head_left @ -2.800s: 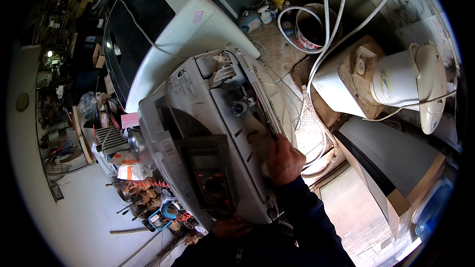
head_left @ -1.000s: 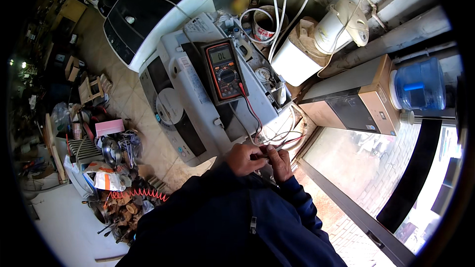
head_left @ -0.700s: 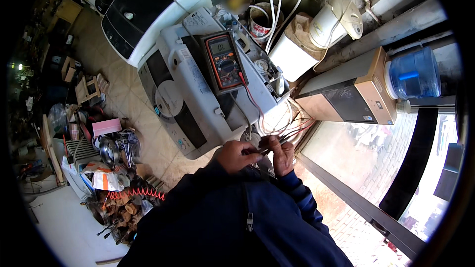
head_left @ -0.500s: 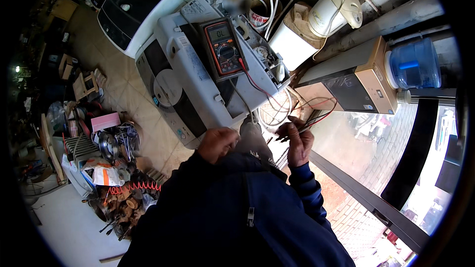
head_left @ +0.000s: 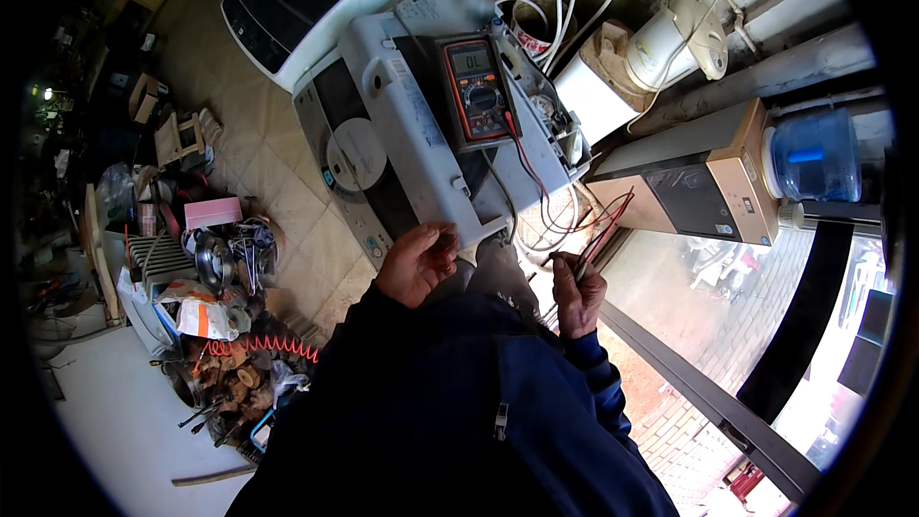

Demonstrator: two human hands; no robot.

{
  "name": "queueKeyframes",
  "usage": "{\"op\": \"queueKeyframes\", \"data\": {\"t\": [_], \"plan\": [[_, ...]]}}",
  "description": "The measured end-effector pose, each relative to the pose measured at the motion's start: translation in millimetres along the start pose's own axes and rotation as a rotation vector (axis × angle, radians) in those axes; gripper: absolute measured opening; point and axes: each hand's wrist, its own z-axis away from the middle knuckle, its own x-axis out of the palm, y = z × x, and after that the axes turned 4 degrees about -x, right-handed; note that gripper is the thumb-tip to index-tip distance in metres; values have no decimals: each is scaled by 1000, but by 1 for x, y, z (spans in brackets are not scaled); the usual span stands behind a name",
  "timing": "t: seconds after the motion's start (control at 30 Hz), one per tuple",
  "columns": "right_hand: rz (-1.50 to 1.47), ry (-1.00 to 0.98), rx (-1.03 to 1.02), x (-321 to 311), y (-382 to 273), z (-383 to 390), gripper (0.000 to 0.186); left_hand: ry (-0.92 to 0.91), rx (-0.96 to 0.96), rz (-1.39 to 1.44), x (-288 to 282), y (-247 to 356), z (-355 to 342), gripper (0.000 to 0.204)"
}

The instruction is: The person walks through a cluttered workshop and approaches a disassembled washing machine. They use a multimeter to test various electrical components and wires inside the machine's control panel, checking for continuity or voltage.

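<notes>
My right hand is closed around the test leads, a red and a dark one, near their probe ends. The leads loop from the front of a multimeter with an orange-red and dark case and a lit screen. It lies on the grey plastic housing of an appliance with a dark front and a round dial-like disc. My left hand hovers by the near edge of that housing, fingers loosely curled and apart, with nothing visible in it. A grey cable hangs over the edge between my hands.
A white machine with a dark lid stands behind. At the right are a water dispenser with a blue bottle, a white pot and a door frame. Mixed parts and a red coiled hose lie at the left.
My left hand has turned and its fingers have loosened from a tighter curl. My right hand still holds the leads, its fingers closed more around them. The view has shifted slightly.
</notes>
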Motion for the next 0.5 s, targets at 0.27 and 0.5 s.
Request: {"op": "queueKeyframes", "data": {"t": [0.27, 0.5], "plan": [[40, -16, -9, 3, -11, -15, 21, 189, 34, -315, 10, 36, -6, 25], [81, -113, -23, 10, -19, -52, 23, 402, 462, -1200, 36, 93, -83, 41]]}}
